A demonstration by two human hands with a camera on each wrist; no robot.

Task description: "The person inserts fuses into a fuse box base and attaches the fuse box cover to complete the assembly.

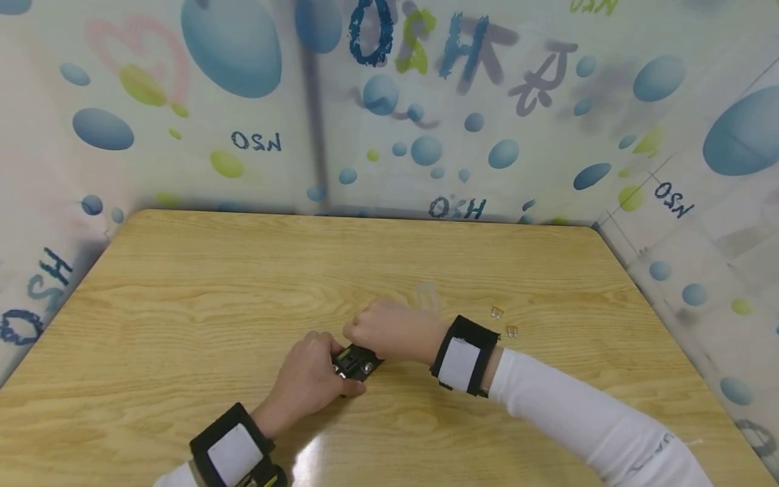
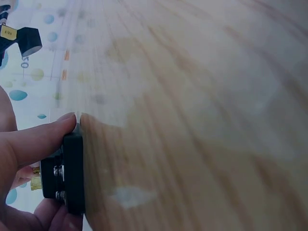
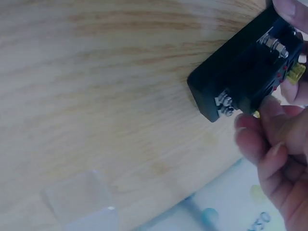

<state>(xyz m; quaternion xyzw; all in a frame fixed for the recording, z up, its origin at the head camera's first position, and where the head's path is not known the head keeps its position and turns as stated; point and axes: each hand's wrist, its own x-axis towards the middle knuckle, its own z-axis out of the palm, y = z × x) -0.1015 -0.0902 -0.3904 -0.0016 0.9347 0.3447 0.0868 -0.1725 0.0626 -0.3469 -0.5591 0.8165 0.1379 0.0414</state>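
Observation:
My left hand (image 1: 307, 375) grips a black fuse block (image 1: 359, 363) at its ends, thumb on the near side, down on the table. In the right wrist view the block (image 3: 231, 72) shows metal screw terminals, red dots and a yellow blade fuse (image 3: 296, 73) seated in it. My right hand (image 1: 398, 329) is at the block's far side, its thumb and fingertips pinching a small yellow blade fuse (image 3: 256, 114), mostly hidden by the fingers. Whether that fuse is fully seated I cannot tell. The left wrist view shows the block edge-on between thumb (image 2: 43, 139) and fingers.
A clear plastic cover (image 1: 428, 296) lies on the wooden table (image 1: 243, 270) beyond my right hand. Two loose blade fuses (image 1: 504, 322) lie to the right, near the right wrist strap (image 1: 465, 355). A patterned wall (image 1: 377, 169) stands behind the table.

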